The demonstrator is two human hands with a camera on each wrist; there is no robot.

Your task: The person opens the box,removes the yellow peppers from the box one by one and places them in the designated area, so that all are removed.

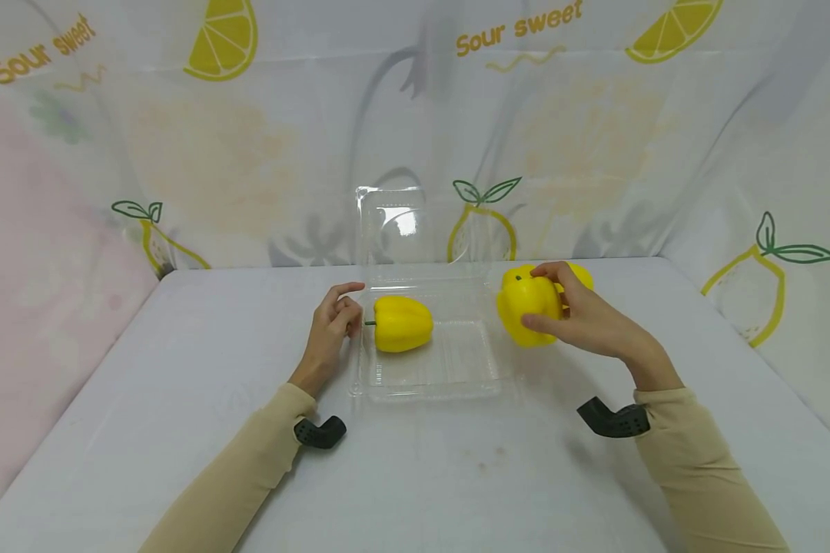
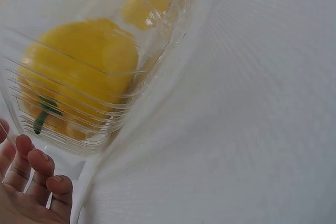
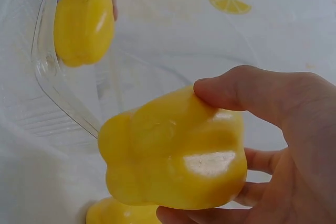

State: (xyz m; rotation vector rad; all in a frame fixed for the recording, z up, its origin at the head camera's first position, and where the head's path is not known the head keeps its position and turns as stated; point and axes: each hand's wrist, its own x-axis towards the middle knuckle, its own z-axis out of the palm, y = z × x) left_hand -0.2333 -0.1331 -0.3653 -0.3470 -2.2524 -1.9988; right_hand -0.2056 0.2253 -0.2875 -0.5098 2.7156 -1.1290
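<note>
In the head view a clear plastic clamshell container [image 1: 466, 349] stands with its lid [image 1: 422, 238] raised at the back. One yellow bell pepper [image 1: 403, 324] lies in its left part, green stem toward the left. My left hand [image 1: 332, 326] is beside the container's left edge, index finger reaching to the rear corner; in the left wrist view its bent fingertips [image 2: 39, 161] are right at the rim. My right hand [image 1: 588, 311] grips a second yellow bell pepper [image 3: 173, 153] between thumb and fingers, at the container's right side.
Behind the right hand more yellow bell pepper [image 1: 581, 275] shows on the table, partly hidden. The white-covered table [image 1: 415, 476] ends at a back curtain [image 1: 318, 138] printed with lemons. Each sleeved wrist wears a black mount [image 1: 614, 418].
</note>
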